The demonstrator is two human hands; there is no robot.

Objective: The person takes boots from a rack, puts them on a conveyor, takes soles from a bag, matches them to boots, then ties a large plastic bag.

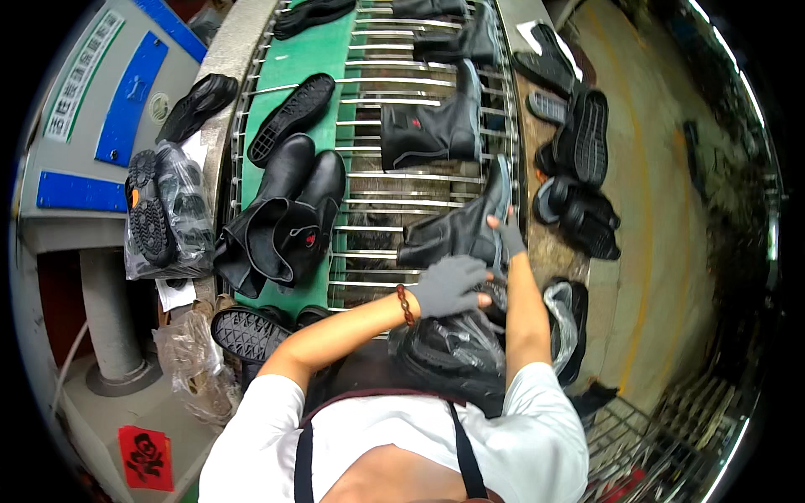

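Across the right half of the conveyor (369, 193), a row of black boots lies sideways, soles toward its right edge. The nearest boot (453, 235) is the one at the hands. The right hand (508, 236), in a gray glove with bare fingertips, is at its pale sole by the conveyor's right edge, fingers bent; whether it grips or only touches, I cannot tell. The left hand (454, 286), gloved the same way, is spread fairly wide beside the boot's lower side, above a plastic-wrapped bundle (453, 342) at the conveyor's near end. Whether it touches the boot is unclear. A bracelet (406, 304) circles the left wrist.

Farther up the conveyor lie a second boot (432, 130) and a third boot (461, 42). Along the conveyor's left half runs a green strip (293, 60), carrying a pair of boots (287, 172) and, beyond them, a black shoe (293, 117) with its tread showing. Right of the conveyor, a bench (547, 258) holds more dark shoes (589, 138). Left of it stands a gray machine (71, 159) with blue panels.
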